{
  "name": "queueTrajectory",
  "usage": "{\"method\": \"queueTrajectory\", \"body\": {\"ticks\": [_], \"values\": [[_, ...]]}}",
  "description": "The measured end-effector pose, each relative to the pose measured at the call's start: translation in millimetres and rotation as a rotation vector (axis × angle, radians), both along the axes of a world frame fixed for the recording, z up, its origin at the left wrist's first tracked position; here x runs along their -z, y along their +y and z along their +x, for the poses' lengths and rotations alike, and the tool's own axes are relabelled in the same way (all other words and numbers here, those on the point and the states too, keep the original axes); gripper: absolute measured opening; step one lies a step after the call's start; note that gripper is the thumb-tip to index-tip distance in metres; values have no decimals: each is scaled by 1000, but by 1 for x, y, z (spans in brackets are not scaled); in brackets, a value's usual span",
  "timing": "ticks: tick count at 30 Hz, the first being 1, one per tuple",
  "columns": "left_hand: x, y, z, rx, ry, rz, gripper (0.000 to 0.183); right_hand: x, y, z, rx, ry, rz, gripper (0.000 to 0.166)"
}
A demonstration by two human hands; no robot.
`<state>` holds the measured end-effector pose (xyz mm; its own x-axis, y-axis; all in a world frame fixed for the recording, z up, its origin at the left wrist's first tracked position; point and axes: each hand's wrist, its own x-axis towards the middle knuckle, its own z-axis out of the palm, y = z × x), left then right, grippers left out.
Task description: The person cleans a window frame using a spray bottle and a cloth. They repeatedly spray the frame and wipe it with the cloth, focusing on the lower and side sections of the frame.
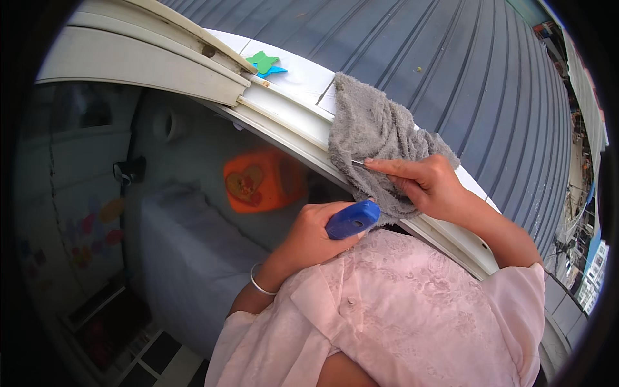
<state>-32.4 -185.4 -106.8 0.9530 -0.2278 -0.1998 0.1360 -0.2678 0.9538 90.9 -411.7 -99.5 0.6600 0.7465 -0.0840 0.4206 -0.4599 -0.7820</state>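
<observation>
My left hand (314, 234) is closed around a blue handle (354, 220) with a hole near its end; the tool's other end is hidden. Over the window sill hangs a rumpled grey towel (375, 126). My right hand (428, 188) is at the towel's lower part, index finger stretched out and the other fingers bent against the cloth. A thin metal edge (358, 164) shows at that fingertip; whether it belongs to the blue-handled tool I cannot tell.
The window track (290, 121) runs diagonally beneath the towel, beside a white tiled ledge (304, 77). Green and blue cutouts (263, 63) lie on the ledge. Outside is a ribbed metal roof (449, 63). Indoors, an orange container (263, 181) stands near a pale covered object (188, 251).
</observation>
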Motion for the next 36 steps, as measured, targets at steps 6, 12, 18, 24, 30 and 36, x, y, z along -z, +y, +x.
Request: {"method": "queueTrajectory", "body": {"ticks": [6,12,18,24,30,36], "values": [[1,16,-4,-427,227,43,37,-6,76,17,-130,-251,-134,37],[2,-5,-4,-339,165,139,34,8,64,27,-277,-200,-105,50],[4,-46,4,178,318,35,32,-25,-31,1,-398,12,-388,58],[13,-68,17,413,369,-44,30,-43,-84,-21,-388,121,-512,67],[18,-42,2,101,339,-50,29,-10,-34,-22,-232,43,-338,55],[-2,19,15,-248,376,71,34,0,71,39,-217,-6,-166,11]]}}
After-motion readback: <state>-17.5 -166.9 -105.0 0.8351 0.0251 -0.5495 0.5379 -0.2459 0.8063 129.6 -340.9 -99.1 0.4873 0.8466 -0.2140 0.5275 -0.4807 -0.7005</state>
